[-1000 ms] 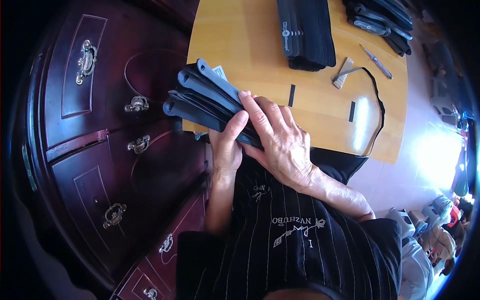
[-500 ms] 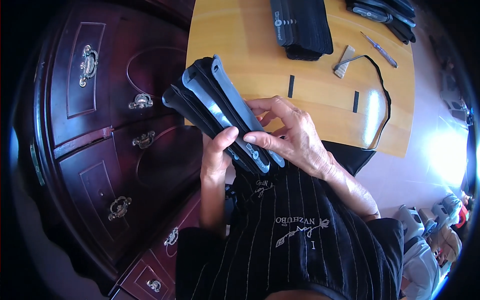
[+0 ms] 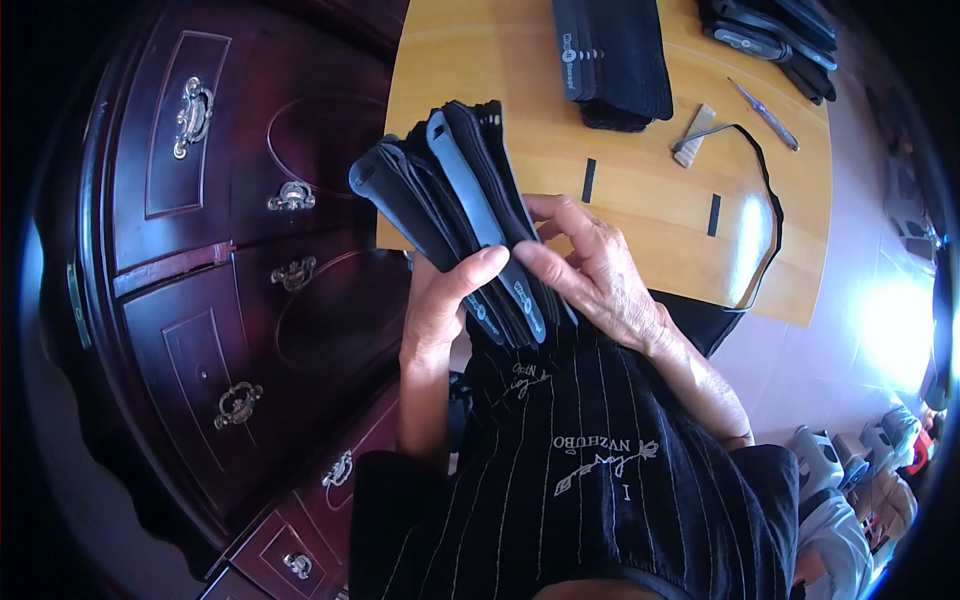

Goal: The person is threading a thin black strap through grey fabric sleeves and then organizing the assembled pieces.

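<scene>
Between my two hands, in front of my chest, is a bundle of flat black fabric pieces with grey edges and small printed labels. It stands tilted, its upper ends fanned apart into several groups and its lower ends close together. My left hand is closed round the bundle's left side, its thumb pressed on a grey edge. On the right side, my right hand has its thumb against the pieces at the front and its bent fingers behind them. The tips of those fingers are partly hidden.
A yellow wooden table lies ahead. On it are a neat stack of similar black pieces, another pile, a thin screwdriver-like tool, a tan block and a black cord. A dark red cabinet stands at left.
The bundle has shifted slightly right and turned more upright. Its upper ends show different groupings, and my right thumb has moved up and right along the edges.
</scene>
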Demonstrator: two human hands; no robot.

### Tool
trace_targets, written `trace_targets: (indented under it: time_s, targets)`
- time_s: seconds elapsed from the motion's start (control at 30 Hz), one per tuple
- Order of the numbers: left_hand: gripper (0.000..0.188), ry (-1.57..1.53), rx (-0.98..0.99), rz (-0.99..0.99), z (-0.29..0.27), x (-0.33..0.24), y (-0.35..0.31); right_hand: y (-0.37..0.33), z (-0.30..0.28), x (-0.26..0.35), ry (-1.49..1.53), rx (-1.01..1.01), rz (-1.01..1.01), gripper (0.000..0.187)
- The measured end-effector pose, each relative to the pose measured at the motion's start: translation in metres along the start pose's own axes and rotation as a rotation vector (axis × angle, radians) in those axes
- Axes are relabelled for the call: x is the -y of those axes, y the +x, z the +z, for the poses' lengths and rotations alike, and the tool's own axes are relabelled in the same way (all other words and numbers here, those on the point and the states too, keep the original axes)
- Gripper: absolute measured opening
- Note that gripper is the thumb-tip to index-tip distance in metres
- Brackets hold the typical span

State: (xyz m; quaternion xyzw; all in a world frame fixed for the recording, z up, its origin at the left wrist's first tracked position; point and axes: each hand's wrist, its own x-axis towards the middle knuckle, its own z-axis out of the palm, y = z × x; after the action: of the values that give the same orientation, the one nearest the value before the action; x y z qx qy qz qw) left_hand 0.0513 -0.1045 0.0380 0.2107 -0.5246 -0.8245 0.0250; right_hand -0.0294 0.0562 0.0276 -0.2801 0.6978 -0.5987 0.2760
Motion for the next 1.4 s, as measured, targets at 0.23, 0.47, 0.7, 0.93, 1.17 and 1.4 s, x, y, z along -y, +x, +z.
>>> trace_targets:
  time_s: [0.23, 0.47, 0.7, 0.93, 1.17, 1.4]
  targets:
    - [0.047, -0.009, -0.025, -0.004, -0.006, 0.000, -0.004, 0.004, 0.008, -0.002, -0.067, -0.052, 0.020, 0.023]
    - [0.046, -0.077, -0.047, 0.011, -0.011, 0.001, -0.005, 0.007, 0.010, -0.002, -0.024, -0.027, 0.047, 0.034]
    - [0.049, -0.064, -0.044, 0.019, -0.012, -0.002, -0.006, 0.009, 0.009, -0.002, 0.056, 0.019, 0.080, 0.045]
    - [0.045, -0.034, -0.063, -0.015, -0.010, 0.000, -0.003, 0.009, 0.013, -0.008, -0.053, 0.012, -0.024, 0.075]
    - [0.040, -0.006, -0.033, -0.050, -0.008, -0.004, -0.001, 0.009, 0.007, -0.009, 0.047, 0.048, 0.055, 0.063]
    - [0.049, -0.072, -0.105, -0.039, -0.018, 0.012, 0.002, 0.011, 0.006, -0.012, -0.106, -0.028, 0.031, 0.038]
